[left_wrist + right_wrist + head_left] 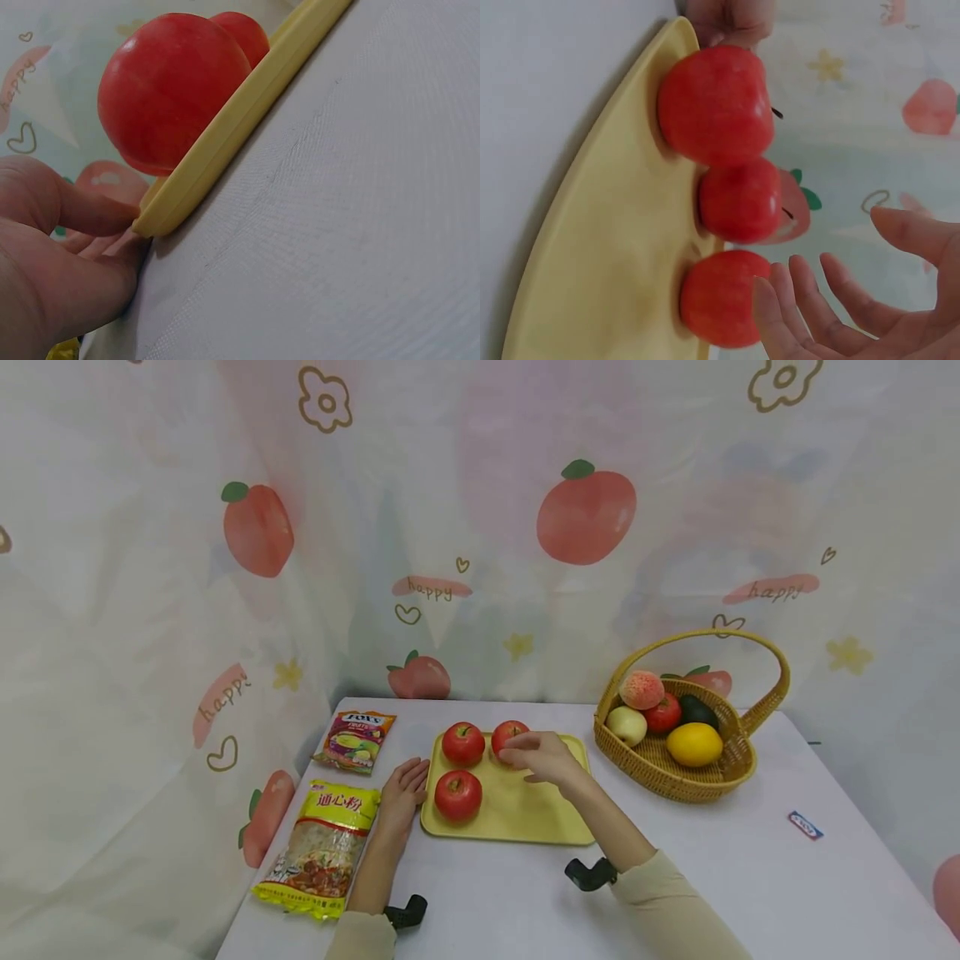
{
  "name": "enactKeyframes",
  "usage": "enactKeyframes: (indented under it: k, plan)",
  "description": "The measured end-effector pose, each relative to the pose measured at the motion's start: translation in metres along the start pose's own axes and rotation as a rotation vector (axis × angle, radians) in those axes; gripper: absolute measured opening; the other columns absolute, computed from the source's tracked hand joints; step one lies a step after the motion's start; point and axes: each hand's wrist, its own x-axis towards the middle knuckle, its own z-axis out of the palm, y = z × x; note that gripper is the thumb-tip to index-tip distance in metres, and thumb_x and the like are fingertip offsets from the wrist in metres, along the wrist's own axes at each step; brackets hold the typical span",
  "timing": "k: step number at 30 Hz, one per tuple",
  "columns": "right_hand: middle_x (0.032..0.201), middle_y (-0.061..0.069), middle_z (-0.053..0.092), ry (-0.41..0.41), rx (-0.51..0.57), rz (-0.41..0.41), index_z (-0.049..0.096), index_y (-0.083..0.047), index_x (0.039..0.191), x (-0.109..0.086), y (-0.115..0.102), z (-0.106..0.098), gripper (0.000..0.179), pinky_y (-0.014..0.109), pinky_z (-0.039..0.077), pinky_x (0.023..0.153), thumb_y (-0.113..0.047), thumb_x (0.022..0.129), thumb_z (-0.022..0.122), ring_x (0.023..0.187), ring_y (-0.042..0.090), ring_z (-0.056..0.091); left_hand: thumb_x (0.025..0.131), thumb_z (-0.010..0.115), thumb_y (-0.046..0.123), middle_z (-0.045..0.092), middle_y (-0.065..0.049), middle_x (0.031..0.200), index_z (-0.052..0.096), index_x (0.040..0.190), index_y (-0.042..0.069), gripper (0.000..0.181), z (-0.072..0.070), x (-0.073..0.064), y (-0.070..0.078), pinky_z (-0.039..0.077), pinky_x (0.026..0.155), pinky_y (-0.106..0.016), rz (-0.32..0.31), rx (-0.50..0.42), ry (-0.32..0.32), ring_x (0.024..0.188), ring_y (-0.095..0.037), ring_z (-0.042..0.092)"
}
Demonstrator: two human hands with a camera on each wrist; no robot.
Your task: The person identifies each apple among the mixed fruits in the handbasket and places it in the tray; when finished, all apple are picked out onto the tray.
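Observation:
Three red apples stand on a yellow tray: a back-left apple, a front-left apple and a back-middle apple. At the tray's left edge my left hand pinches the rim between thumb and fingers, as the left wrist view shows. My right hand hovers over the tray beside the back-middle apple and partly hides it in the head view. Its fingers are spread and loosely bent, with nothing held; whether a fingertip touches that apple I cannot tell.
Left of the tray lie a candy bag and a yellow pasta bag. A wicker basket with a tall handle and several fruits stands at the back right. Near the right edge lies a small blue-and-white packet. A printed curtain hangs behind.

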Motion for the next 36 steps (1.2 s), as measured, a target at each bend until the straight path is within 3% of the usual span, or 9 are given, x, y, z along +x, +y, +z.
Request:
enactKeyframes:
  k: [18,24,29,33,36]
  plan:
    - [0.137,0.022,0.065,0.078,-0.072,-0.011,0.062,0.001,0.138,-0.023,-0.019,-0.086,0.05,0.047,0.058,0.101,-0.033,0.102,0.068,0.121,0.036,0.065,0.093,0.046,-0.023,0.049,-0.024,0.154,0.039,0.155,-0.002,0.066,0.0,-0.003,0.003,0.039,0.12,-0.045,0.009,0.008,0.0,0.146,-0.036,0.046]
    - [0.14,0.023,0.063,0.1,-0.102,-0.006,0.06,0.001,0.141,-0.03,-0.026,-0.111,0.053,0.036,0.06,0.096,-0.034,0.102,0.067,0.121,0.034,0.064,0.093,0.047,-0.022,0.051,-0.022,0.154,0.04,0.155,-0.001,0.066,0.003,-0.002,0.005,0.039,0.12,-0.044,0.002,0.009,0.006,0.145,-0.034,0.047]
    - [0.141,0.023,0.062,0.108,-0.091,-0.01,0.058,0.002,0.143,-0.032,-0.026,-0.128,0.056,0.042,0.058,0.101,-0.036,0.102,0.066,0.114,0.025,0.065,0.092,0.047,-0.023,0.05,-0.023,0.154,0.039,0.155,-0.002,0.067,0.003,-0.002,0.004,0.039,0.121,-0.044,0.009,-0.005,0.003,0.146,-0.035,0.047]
    - [0.143,0.021,0.061,0.114,-0.084,0.003,0.056,0.002,0.146,-0.034,-0.024,-0.141,0.057,0.036,0.061,0.096,-0.036,0.104,0.063,0.11,0.017,0.067,0.092,0.046,-0.023,0.049,-0.025,0.155,0.038,0.155,-0.003,0.067,0.002,-0.003,0.003,0.038,0.121,-0.044,0.017,-0.014,0.002,0.146,-0.036,0.046]
    - [0.146,0.022,0.059,0.131,-0.093,0.02,0.056,0.003,0.146,-0.034,-0.022,-0.151,0.055,0.031,0.062,0.09,-0.034,0.106,0.06,0.117,0.025,0.068,0.093,0.047,-0.023,0.048,-0.025,0.155,0.038,0.156,-0.003,0.066,0.002,-0.003,0.002,0.038,0.121,-0.045,0.017,-0.008,-0.002,0.146,-0.036,0.045]
